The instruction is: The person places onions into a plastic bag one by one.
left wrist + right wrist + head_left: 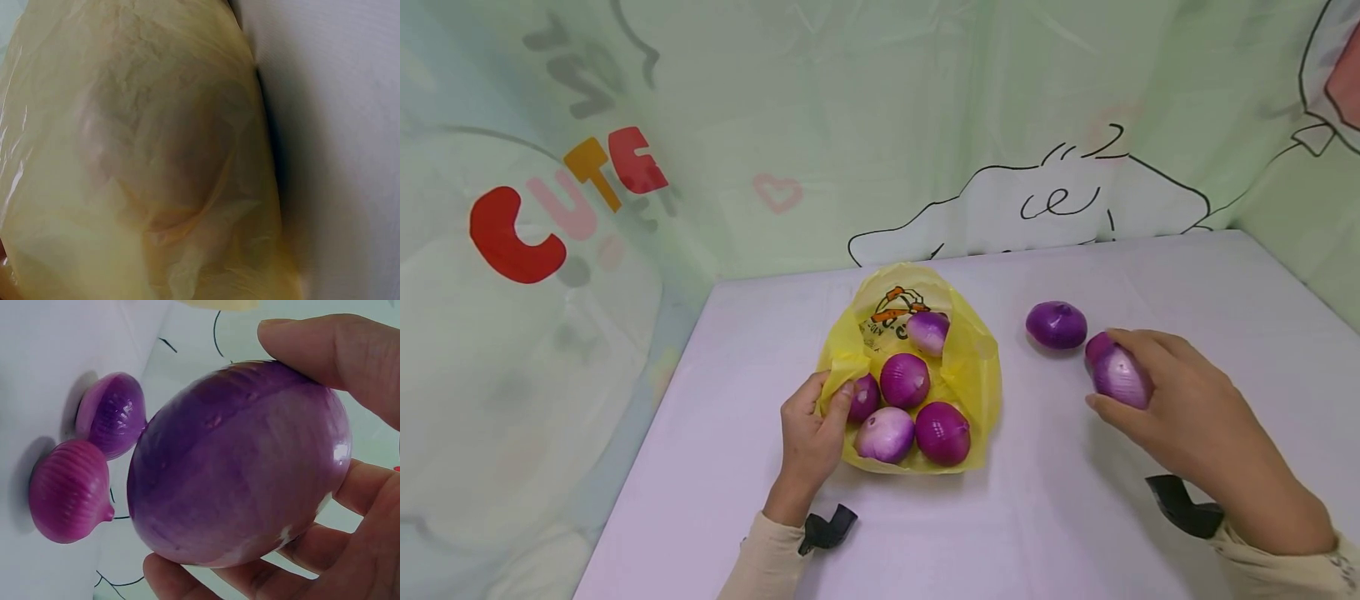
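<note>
My left hand (809, 435) pinches the left edge of a yellow plastic bag (979, 358), whose mouth gapes toward me. Inside it lie several red onions, among them a deep magenta onion (943, 433) and a paler onion (886, 435). The bag's translucent side (56, 231) fills most of the left wrist view, with dim round shapes behind it. To the right, my right hand (1198, 408) grips a pale purple onion (237, 469) between thumb and fingers, above the table. Beyond it on the table are a dark purple onion (1057, 325) and a magenta onion (70, 490), the latter partly hidden in the head view.
A white cloth covers the table (715, 375). Behind and at the sides hangs a pale green printed curtain (737, 108) with lettering and line drawings. Black straps (829, 528) show at both wrists.
</note>
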Demonstrator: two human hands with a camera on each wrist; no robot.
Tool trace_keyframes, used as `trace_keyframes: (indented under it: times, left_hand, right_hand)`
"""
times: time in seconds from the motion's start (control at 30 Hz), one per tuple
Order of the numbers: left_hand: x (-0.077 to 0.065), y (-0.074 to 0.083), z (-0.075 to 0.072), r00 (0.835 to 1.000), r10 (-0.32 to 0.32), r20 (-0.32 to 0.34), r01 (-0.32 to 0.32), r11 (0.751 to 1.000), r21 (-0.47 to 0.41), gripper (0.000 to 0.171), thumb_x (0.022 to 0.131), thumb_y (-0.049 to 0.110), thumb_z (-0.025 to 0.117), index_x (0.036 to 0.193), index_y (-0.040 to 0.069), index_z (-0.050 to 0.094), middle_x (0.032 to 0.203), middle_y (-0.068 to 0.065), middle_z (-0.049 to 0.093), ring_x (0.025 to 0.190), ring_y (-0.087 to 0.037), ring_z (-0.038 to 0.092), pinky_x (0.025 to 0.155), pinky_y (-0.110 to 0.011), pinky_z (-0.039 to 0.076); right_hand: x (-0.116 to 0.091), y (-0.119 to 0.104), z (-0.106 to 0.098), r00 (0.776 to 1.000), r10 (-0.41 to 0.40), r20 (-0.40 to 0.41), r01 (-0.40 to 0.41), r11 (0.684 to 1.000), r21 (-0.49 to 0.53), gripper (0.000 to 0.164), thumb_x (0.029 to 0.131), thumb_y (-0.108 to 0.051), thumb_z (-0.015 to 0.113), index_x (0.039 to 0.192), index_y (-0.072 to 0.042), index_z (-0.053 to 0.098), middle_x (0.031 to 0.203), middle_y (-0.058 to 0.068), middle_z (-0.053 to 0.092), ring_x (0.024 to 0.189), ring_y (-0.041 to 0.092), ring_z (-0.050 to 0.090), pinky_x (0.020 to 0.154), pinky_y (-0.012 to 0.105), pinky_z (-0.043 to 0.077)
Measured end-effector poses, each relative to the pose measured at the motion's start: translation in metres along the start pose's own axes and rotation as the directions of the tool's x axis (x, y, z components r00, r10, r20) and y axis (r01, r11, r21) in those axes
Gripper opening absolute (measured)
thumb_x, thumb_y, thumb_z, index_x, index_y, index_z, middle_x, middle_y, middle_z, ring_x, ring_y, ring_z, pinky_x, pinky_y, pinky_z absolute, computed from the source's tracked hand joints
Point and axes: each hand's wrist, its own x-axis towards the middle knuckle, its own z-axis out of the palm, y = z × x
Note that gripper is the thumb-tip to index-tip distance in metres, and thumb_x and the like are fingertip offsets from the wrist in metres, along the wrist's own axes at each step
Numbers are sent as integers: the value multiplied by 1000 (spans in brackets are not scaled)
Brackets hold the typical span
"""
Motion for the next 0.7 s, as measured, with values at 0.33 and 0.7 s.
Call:
trace_keyframes:
  times: [0.33,0.7]
  left_hand:
    - [0,1,0,1000,5,-3,-5,1000,4,13,97,2,68,109,-4,71,102,-13,76,81,-19,65,73,-28,60]
    - [1,3,0,1000,21,1,-21,1000,-1,12,97,1,68,108,-4,70,101,-14,76,81,-18,65,73,-28,61]
  right_hand:
    - [5,-16,-3,999,-39,-15,40,999,10,77,77,-21,90,142,0,54,137,31,53,115,53,53,82,74,48]
    - [10,-27,-4,998,-56,-12,57,998,31,77,77,-23,91,142,-1,55,137,29,54,114,52,55,81,72,50]
